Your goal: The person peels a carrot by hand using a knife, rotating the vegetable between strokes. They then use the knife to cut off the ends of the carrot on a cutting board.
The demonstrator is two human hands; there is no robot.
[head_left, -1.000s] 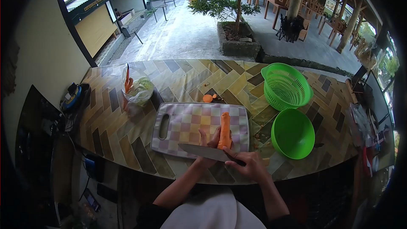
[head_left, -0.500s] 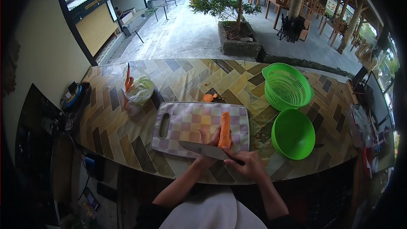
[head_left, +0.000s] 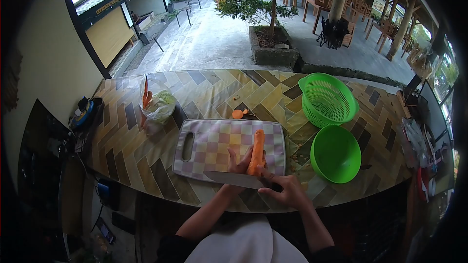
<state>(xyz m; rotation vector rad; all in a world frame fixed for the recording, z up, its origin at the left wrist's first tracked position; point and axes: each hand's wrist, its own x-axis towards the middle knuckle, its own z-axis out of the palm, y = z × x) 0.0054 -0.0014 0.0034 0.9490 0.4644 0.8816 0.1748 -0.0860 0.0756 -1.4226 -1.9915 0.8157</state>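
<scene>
My left hand (head_left: 240,160) is closed around a peeled orange carrot (head_left: 257,151), which points away from me above the right part of the cutting board (head_left: 200,165). The board has a purple, white and yellow checked pattern and a handle slot at its left end. In my right hand (head_left: 287,190) is a kitchen knife (head_left: 231,178), its blade pointing left across my left wrist. The blade's rear part lies close below the carrot's near end, where my right fingers also come near. Part of my left hand is hidden behind the blade.
Cut carrot pieces (head_left: 238,114) lie just beyond the board. A plastic bag (head_left: 161,104) with carrots and pale green vegetables stands at the back left. To the right are a green colander (head_left: 326,102) and a green bowl (head_left: 336,153). The tabletop (head_left: 146,165) has a rounded front edge.
The knife has shifted slightly toward me and lies more level, off the carrot's near end. The carrot leans a little more, still in my left hand.
</scene>
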